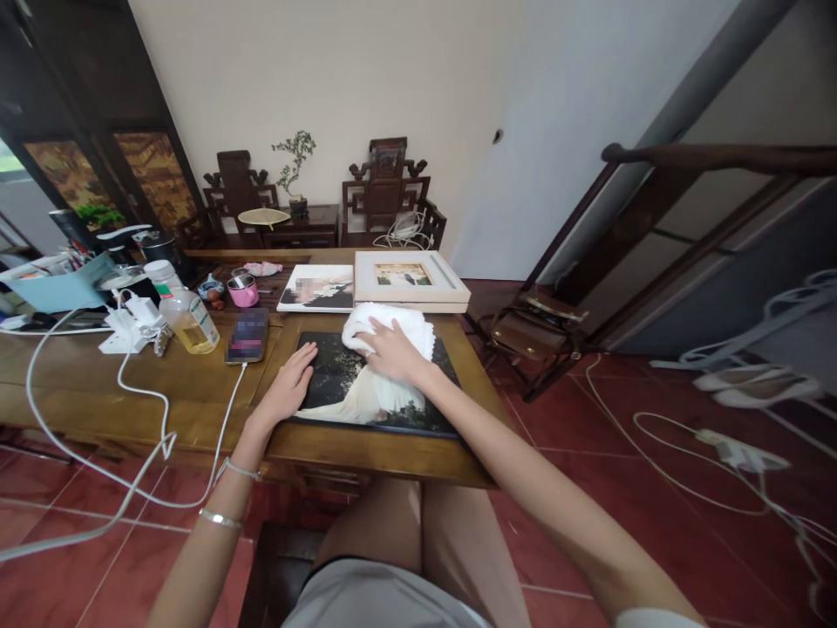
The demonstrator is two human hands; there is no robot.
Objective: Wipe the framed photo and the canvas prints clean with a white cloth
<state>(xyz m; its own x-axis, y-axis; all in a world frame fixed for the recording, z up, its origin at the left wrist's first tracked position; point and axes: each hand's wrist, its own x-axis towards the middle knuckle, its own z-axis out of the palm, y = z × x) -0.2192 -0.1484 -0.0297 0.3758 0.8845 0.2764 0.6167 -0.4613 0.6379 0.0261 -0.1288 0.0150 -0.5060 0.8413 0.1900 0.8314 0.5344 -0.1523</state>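
A dark photo panel (pixel 327 375) showing a figure in a long pale dress lies flat near the wooden table's front edge. My left hand (pixel 292 381) rests on its left edge, fingers stretched out and holding nothing. Over the panel's upper right part is a bunched white towel (pixel 366 321). My right hand (pixel 394 353) grips this towel from above and presses it on the panel, hiding part of the picture. Behind the panel lie a smaller photo print (pixel 317 288) and a pale box frame (pixel 451 292) with a picture in it.
Left of the panel are a phone (pixel 247 337) on a white cable, a bottle (pixel 187 310) of yellowish liquid, a pink cup (pixel 243 290) and a power strip (pixel 134 323). A blue box (pixel 58 283) stands farther left. A brown bag (pixel 527 331) and cables are off the table's right side.
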